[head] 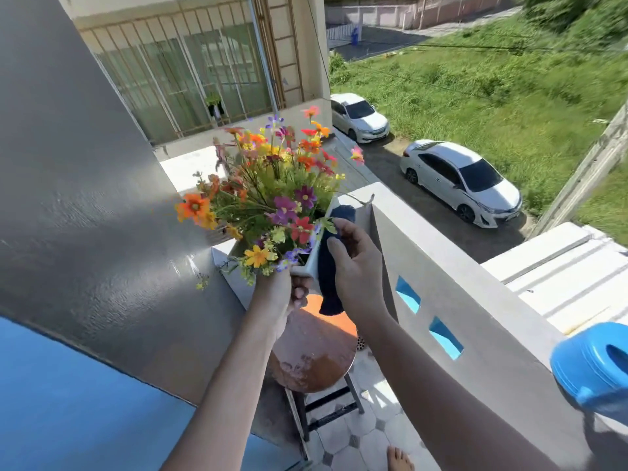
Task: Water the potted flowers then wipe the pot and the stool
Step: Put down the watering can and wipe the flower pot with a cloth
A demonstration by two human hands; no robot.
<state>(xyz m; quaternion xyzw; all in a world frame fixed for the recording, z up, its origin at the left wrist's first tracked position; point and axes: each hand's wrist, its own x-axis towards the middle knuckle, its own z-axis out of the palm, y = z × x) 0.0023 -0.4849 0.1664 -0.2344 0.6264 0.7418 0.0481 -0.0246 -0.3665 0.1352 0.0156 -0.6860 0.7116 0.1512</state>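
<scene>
A white pot full of mixed orange, purple and yellow flowers is lifted in the air above a round wooden stool. My left hand grips the pot from below at its near corner. My right hand holds a dark blue cloth pressed against the pot's right side. The cloth hangs down past the pot's bottom edge. The stool's top shows wet patches and its dark legs stand on the tiled floor.
A grey balcony parapet with small blue openings runs along the right. A blue watering can sits on it at the far right. A grey wall stands on the left. My bare foot is on the tiles.
</scene>
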